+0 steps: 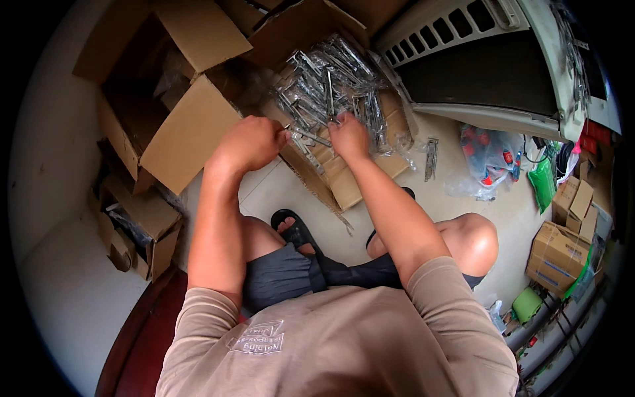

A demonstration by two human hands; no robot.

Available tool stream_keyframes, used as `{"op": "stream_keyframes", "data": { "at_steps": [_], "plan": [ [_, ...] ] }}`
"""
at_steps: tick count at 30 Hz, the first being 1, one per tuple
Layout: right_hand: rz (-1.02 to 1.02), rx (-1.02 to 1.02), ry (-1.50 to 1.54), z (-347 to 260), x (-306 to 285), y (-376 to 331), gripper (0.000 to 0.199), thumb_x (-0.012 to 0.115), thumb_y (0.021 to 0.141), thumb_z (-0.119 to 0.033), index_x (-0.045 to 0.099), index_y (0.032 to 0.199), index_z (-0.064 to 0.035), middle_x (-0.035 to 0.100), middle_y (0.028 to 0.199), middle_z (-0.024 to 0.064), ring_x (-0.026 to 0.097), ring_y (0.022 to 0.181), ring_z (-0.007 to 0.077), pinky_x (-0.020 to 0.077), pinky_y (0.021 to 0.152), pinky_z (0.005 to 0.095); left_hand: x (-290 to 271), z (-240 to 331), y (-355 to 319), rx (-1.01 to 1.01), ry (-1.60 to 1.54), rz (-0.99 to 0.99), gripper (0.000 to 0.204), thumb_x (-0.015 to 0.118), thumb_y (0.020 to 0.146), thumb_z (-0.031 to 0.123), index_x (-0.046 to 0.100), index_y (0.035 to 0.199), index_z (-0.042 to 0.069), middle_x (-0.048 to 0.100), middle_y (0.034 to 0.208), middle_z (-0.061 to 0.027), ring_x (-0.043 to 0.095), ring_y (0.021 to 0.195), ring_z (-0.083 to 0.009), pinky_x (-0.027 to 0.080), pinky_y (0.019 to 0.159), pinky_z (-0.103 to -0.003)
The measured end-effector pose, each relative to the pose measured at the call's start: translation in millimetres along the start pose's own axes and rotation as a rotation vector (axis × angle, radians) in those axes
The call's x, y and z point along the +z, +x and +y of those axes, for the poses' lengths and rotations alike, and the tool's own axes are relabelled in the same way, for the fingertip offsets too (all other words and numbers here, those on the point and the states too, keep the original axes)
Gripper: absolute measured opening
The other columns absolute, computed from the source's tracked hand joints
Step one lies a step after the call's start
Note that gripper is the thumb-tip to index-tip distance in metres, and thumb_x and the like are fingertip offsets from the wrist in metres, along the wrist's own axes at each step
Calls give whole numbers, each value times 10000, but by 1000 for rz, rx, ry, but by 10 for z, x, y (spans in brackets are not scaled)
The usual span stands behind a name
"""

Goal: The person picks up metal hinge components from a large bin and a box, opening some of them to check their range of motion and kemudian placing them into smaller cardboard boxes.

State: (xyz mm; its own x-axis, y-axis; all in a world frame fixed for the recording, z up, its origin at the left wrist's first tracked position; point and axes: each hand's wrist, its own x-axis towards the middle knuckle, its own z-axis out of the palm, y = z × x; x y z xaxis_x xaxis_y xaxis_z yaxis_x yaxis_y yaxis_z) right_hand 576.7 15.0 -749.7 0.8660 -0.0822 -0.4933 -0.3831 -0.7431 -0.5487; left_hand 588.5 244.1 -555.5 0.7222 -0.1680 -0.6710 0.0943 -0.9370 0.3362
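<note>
Holding one bagged metal part (309, 137) between them, left hand (254, 141) closed on its near end, right hand (348, 135) pinching the far end. Part sits just above a pile of clear bags (331, 86) heaped on a flattened carton (344, 178) on the floor. Open box (192, 126) just left of the left hand. White appliance (476, 66) behind the pile. Loose metal piece (431, 157) and a plastic bag of red items (489, 159) lie to the right. Small cartons (559, 251) far right.
</note>
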Motion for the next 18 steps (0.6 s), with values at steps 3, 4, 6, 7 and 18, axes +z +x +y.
{"op": "stream_keyframes", "data": {
  "at_steps": [3, 4, 6, 7, 18],
  "plan": [
    [78, -15, -28, -168, 48, 142, 403, 789, 889, -341, 745, 1149, -37, 763, 1183, 213, 722, 1115, 420, 567, 964, 513, -52, -64, -43, -25, -76, 21, 360, 581, 1082, 334, 748, 1107, 15, 769, 1005, -206, 729, 906, -389, 560, 833, -501],
    [83, -5, -37, -223, 40, 180, 412, 799, 879, -342, 745, 1150, -36, 760, 1195, 215, 720, 1123, 422, 566, 969, 517, -40, -89, -43, -36, -116, 30, 361, 573, 1089, 327, 740, 1107, 7, 770, 985, -201, 738, 863, -372, 564, 813, -492],
    [-24, 46, -92, -292, 0, 286, 408, 803, 875, -344, 756, 1142, -38, 758, 1201, 221, 721, 1126, 426, 569, 974, 515, 22, -164, -25, -44, -161, 54, 355, 557, 1098, 307, 724, 1108, -7, 768, 959, -189, 730, 767, -337, 564, 778, -476],
    [-76, 70, -120, -313, -16, 344, 406, 805, 873, -344, 761, 1137, -38, 757, 1204, 225, 721, 1128, 428, 571, 977, 515, 45, -188, -24, -49, -183, 69, 353, 549, 1103, 297, 716, 1109, -13, 767, 946, -183, 727, 719, -320, 563, 760, -468],
    [-185, 63, 251, 121, 0, 796, 380, 793, 848, -336, 781, 1063, -22, 789, 1037, 159, 741, 893, 314, 573, 838, 432, 42, -157, -66, -40, -158, 110, 331, 533, 1103, 269, 713, 1122, -8, 784, 968, -167, 710, 655, -309, 555, 735, -462]
  ]
}}
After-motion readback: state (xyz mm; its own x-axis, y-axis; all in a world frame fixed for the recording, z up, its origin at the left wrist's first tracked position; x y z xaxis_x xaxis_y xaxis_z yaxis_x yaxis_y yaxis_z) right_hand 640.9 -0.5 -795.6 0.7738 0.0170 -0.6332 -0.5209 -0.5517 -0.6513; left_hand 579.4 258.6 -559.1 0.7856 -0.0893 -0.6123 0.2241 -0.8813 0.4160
